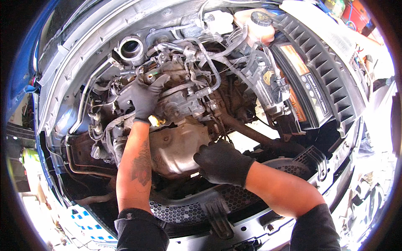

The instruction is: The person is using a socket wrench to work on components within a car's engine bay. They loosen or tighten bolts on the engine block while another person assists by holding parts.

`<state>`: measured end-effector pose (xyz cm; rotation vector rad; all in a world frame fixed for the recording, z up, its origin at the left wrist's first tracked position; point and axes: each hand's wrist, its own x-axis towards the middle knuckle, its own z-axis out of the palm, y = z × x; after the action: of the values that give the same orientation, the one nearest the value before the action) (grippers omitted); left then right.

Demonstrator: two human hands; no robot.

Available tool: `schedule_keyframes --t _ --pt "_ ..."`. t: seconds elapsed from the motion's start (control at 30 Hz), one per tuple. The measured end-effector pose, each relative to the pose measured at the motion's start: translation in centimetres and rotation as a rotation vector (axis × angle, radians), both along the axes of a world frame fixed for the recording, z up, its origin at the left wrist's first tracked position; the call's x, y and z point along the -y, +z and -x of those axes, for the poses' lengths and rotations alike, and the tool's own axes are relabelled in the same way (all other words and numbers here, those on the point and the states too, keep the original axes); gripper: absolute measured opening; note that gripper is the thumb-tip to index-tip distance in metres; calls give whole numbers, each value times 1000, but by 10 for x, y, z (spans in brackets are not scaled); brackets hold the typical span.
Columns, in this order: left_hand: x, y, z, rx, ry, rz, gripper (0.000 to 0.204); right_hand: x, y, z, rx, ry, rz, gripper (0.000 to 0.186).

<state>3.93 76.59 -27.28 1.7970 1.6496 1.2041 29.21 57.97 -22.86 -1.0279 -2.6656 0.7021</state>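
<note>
A car engine [171,109] fills the bay before me. My left hand [143,97], in a dark glove, rests on the engine's top left part with its fingers spread, a yellow-handled dipstick [156,121] beside its wrist. Lower and to the right, my right hand [224,162], also gloved, is closed next to the metal heat shield [180,144]. Whatever its fingers grip, if anything, is hidden. Thin dark wires or hoses [222,134] hang just above that hand.
A battery [305,90] stands at the right beside a black ribbed trim [318,62]. Behind are a reservoir with a black cap [261,18] and an open round metal duct [130,49]. A honeycomb grille panel [180,212] and the front crossmember [268,228] lie along the near side.
</note>
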Motion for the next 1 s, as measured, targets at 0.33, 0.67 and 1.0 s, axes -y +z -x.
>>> schedule_keyframes --t 0.33,0.67,1.0 --pt "13 26 -24 89 -90 6 18 0 -9 -3 -43 -23 6 11" --pt "12 18 -17 241 -178 31 20 -1 -1 -2 36 1 -13 20" --pt "11 11 -25 217 -43 32 15 -1 -2 -3 15 9 -20 18"
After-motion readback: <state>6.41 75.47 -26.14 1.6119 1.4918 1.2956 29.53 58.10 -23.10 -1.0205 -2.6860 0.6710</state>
